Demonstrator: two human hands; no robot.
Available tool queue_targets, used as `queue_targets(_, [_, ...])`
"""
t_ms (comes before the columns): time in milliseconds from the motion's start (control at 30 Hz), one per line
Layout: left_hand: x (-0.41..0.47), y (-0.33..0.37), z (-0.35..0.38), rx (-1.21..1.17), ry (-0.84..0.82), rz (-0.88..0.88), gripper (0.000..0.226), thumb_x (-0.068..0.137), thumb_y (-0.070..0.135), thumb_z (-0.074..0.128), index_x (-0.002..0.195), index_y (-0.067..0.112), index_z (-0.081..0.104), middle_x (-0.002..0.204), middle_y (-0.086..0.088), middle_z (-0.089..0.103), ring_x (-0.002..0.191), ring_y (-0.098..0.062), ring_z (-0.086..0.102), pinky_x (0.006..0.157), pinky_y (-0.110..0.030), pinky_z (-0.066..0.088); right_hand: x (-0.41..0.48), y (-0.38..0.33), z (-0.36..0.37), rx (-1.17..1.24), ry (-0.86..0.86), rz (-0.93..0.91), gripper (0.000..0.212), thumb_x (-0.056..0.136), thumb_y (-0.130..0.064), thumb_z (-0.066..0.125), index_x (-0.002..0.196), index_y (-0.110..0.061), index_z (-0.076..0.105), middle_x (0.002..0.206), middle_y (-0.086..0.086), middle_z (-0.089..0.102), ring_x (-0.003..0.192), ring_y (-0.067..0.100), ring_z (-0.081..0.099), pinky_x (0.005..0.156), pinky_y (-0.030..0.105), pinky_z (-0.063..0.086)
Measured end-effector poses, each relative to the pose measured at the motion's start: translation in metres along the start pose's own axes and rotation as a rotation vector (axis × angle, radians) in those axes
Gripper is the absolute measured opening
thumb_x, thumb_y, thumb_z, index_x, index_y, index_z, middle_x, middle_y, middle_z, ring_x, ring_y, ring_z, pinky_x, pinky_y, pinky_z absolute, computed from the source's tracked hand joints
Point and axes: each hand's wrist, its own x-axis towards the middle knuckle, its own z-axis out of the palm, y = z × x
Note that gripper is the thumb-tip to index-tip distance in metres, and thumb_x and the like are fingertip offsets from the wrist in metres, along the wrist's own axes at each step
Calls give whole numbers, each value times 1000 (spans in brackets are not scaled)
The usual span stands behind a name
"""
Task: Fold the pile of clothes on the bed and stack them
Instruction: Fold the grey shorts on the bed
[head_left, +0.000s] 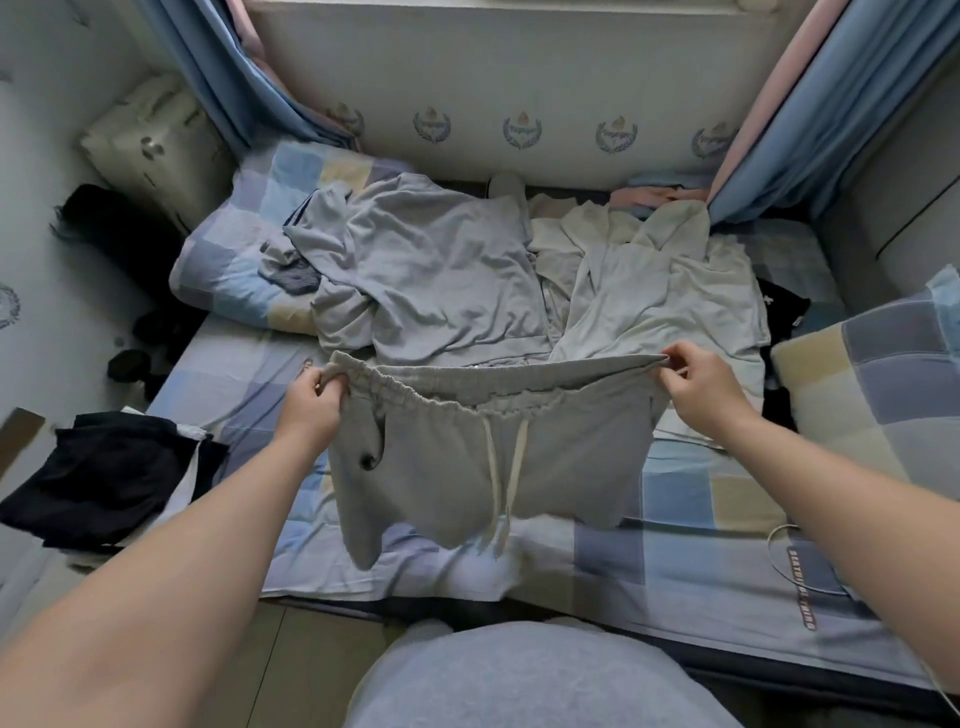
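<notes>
Your left hand (311, 402) and right hand (701, 379) each pinch one end of the waistband of the grey shorts (571, 457), which hang spread above the near part of the bed (675, 551), just in front of the unfolded pile (431, 270). Hold the waistband taut and level, lay the legs flat on the sheet, then fold one side over the other, tucking in the cord (492, 467).

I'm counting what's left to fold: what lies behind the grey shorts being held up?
Behind the grey shorts, gripped by left hand and right hand, lie a crumpled grey top and a cream hoodie. The shorts cover part of their near edges.
</notes>
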Motion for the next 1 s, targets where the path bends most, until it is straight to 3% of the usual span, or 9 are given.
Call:
queue_targets(200, [50,-9,16,111,-29,8,33,102,29,53,93,-2,56,88,-16,59,79,-25,52,65,-36,37,39,-10,35,-12,-3,56,10,96,-13,63,102,-6,66,90,6,63,82,27,55,71,29,34])
queue_targets(300, [96,-37,42,169,-47,-30,29,103,27,52,95,-1,57,89,-15,60,88,-31,56,71,-39,38,71,5,82,-28,-21,120,13,95,-15,66,103,-6,67,89,6,64,83,28,58,73,32,40])
queue_targets(433, [168,-102,97,298,-63,-72,24,103,26,50,94,6,58,88,-8,57,91,-30,55,72,-34,33,122,51,172,-91,-52,201,17,93,-20,69,100,-4,67,91,14,68,85,33,60,80,40,47])
queue_targets(567, [244,-187,165,347,-63,-81,27,104,26,49,106,3,62,101,-16,63,98,-34,56,75,-33,34,177,117,282,-111,-65,244,20,93,-24,69,102,-7,67,93,11,65,87,28,58,76,32,40])
queue_targets(733, [328,-287,243,363,-4,-47,24,103,23,50,103,3,63,108,-21,66,104,-37,58,73,-31,31,243,188,404,-125,-3,234,17,95,-26,67,100,-10,66,93,8,61,89,26,55,76,32,37])
queue_targets(900, [373,-339,284,342,70,-95,18,103,29,51,101,12,57,104,-14,63,107,-34,58,81,-33,37,287,231,467,-35,78,278,23,96,-27,65,112,-11,67,97,4,62,96,25,59,82,29,40])
queue_targets(1000, [369,-339,295,354,201,-110,30,100,35,51,122,16,54,130,-14,56,124,-33,49,99,-38,37,284,244,475,53,33,370,36,94,-33,65,125,-16,58,102,5,63,97,24,59,88,34,44])
